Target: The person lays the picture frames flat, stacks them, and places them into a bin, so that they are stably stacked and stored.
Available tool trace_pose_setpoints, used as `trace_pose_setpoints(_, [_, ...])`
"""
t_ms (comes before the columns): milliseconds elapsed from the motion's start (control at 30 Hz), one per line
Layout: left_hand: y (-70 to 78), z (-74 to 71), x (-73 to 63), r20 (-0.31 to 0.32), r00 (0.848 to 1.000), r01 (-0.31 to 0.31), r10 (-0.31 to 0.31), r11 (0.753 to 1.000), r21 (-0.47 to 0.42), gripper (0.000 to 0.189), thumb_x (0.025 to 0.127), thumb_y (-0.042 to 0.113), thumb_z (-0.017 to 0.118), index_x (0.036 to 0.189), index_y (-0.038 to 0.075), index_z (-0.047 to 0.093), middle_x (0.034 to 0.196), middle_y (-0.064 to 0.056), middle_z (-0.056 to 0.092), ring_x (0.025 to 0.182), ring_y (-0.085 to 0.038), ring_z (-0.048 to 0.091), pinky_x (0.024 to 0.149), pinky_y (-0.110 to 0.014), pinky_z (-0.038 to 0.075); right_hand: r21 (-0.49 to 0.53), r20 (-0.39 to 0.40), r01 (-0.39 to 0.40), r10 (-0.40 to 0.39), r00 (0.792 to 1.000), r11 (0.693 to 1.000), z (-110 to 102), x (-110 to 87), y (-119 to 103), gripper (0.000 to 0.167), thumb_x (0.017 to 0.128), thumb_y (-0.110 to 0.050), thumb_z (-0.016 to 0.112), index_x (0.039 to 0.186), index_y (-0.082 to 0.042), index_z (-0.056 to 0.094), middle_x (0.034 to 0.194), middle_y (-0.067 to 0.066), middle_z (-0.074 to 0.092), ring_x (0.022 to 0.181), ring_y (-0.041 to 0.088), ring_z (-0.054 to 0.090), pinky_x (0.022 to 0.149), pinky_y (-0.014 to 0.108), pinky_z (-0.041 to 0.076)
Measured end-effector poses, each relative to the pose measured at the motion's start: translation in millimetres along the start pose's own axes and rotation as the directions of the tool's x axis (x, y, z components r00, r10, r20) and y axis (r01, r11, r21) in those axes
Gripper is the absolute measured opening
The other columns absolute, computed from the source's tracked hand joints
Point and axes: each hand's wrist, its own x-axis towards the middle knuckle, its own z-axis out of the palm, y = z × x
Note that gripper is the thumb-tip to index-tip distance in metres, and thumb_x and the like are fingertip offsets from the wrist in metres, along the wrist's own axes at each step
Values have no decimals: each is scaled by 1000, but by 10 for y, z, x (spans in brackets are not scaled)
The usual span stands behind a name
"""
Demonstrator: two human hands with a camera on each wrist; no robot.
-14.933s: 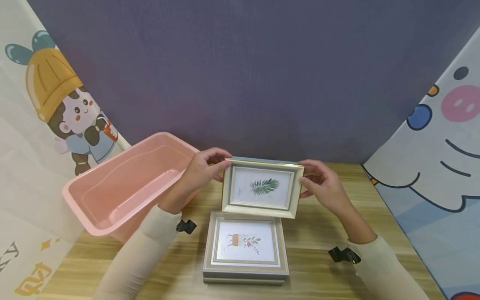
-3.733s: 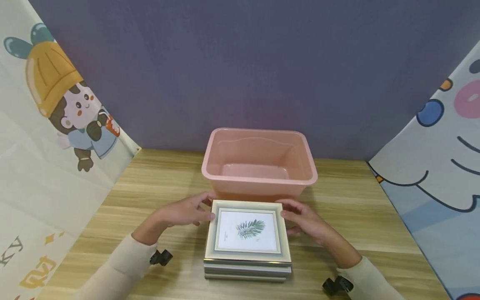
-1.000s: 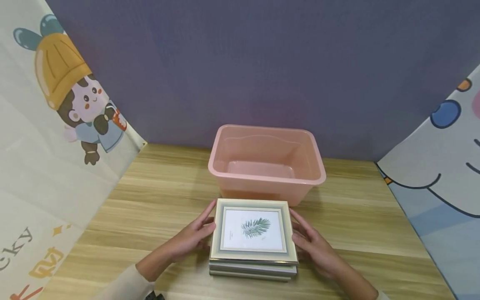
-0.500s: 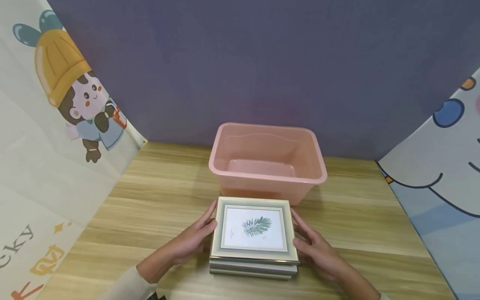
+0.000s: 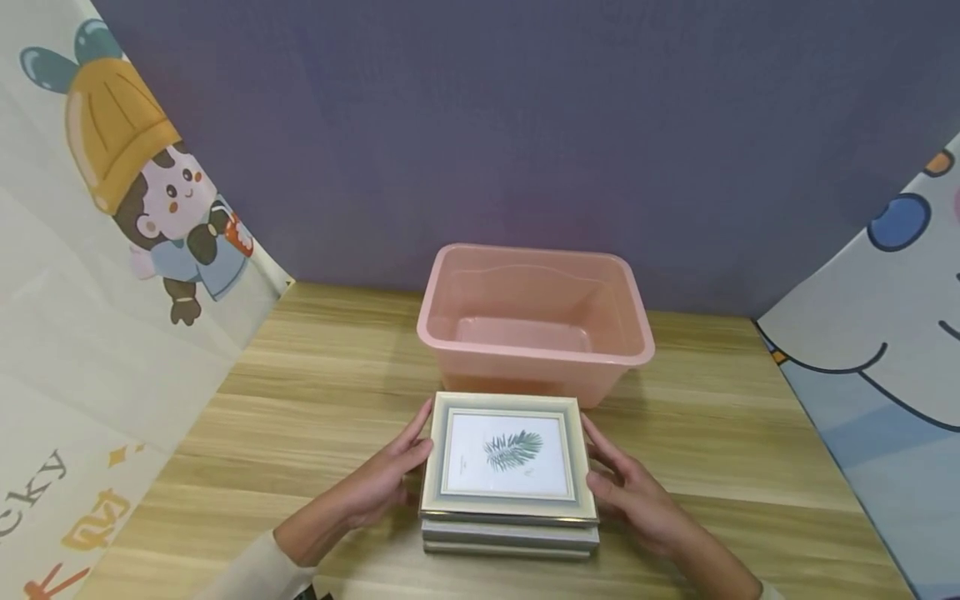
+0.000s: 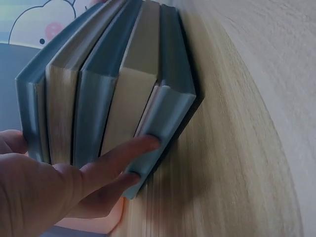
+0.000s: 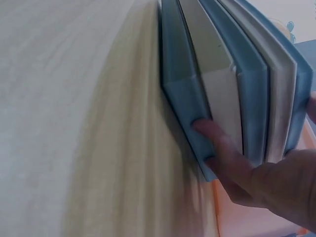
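Note:
A stack of several picture frames lies on the wooden table, cream and grey-blue at its edges. On top is a cream frame with a green leaf print. My left hand grips the stack's left side; in the left wrist view its fingertips press the side of the lowest blue frame. At the opposite side my right hand grips the stack likewise, thumb beside the top frame, fingertips on the lowest frame in the right wrist view. Whether the stack is off the table I cannot tell.
Right behind the stack stands a pink plastic basin with nothing in it. A dark wall closes off the back of the wooden table. Cartoon-printed sheets hang at both sides.
The leaf frame, earlier held in both hands above the stack, lies on top. The basin went from the left to behind the stack. Both hands shifted lower along the stack's sides.

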Motion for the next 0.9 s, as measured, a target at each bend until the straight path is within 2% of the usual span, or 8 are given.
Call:
trace_pose_setpoints(100, [-3, 9, 1, 6, 1000, -3, 3, 1000, -14, 69, 110, 46, 37, 160, 48, -10, 169, -25, -11, 146, -52, 27, 103, -69, 45, -74, -10, 8, -9, 1000, 997, -2, -9, -2, 76, 107, -20, 53, 164, -26, 4, 159, 42, 10, 128, 33, 55, 94, 41, 59])
trace_pose_setpoints(200, [-6, 20, 6, 11, 1000, -6, 6, 1000, -24, 67, 110, 46, 35, 159, 51, -10, 169, -23, -11, 147, -53, 25, 104, -67, 46, -127, -23, 14, -17, 1000, 992, -12, -13, -6, 76, 106, -18, 54, 165, -26, 6, 159, 41, 13, 126, 33, 58, 91, 39, 60])
trace_pose_setpoints(300, [-11, 32, 7, 39, 999, 2, -1, 1000, -12, 66, 110, 47, 34, 157, 54, -13, 168, -20, -21, 152, -56, 6, 109, -75, 34, -115, -12, 16, -17, 1000, 993, -24, -17, -2, 76, 106, -16, 53, 165, -28, 6, 161, 39, 11, 126, 27, 59, 93, 40, 59])
trace_pose_setpoints(433, [-15, 56, 4, 78, 997, 27, -30, 999, 38, 66, 109, 51, 31, 153, 60, -17, 164, -16, -34, 150, -53, -22, 105, -87, 6, -35, 24, 31, -30, 999, 999, -51, -36, 34, 76, 107, -16, 51, 165, -27, 2, 162, 40, 4, 128, 21, 58, 96, 44, 57])
trace_pose_setpoints(500, [-20, 70, -1, 72, 997, 29, -33, 998, 58, 66, 109, 50, 32, 153, 60, -15, 165, -21, -30, 149, -54, -23, 101, -90, 2, -5, 31, 35, -35, 999, 999, -70, -46, 62, 76, 108, -17, 50, 165, -26, 1, 162, 40, 0, 132, 23, 54, 97, 45, 57])
trace_pose_setpoints(600, [-39, 89, -27, 34, 999, 22, -24, 998, 56, 67, 110, 45, 37, 156, 57, -10, 166, -29, -16, 150, -60, -10, 104, -87, 18, 5, 31, 31, -31, 999, 1000, -93, -56, 98, 75, 108, -18, 50, 165, -28, 2, 163, 39, -3, 139, 32, 46, 99, 45, 55])
trace_pose_setpoints(733, [-61, 130, -61, -21, 1000, -2, 3, 999, 33, 69, 109, 42, 42, 159, 52, -4, 165, -32, -6, 148, -64, 5, 102, -76, 40, -2, 36, 27, -27, 999, 1000, -111, -64, 121, 74, 108, -18, 49, 165, -28, 2, 164, 38, -7, 146, 45, 30, 102, 43, 54])
trace_pose_setpoints(900, [-46, 176, -66, -52, 999, -6, 9, 999, 51, 69, 108, 45, 44, 160, 52, -2, 165, -33, -5, 147, -65, 5, 102, -79, 36, -4, 6, 35, -35, 999, 999, -102, -78, 107, 75, 107, -18, 50, 165, -27, 3, 164, 37, -3, 145, 56, 21, 101, 42, 54])
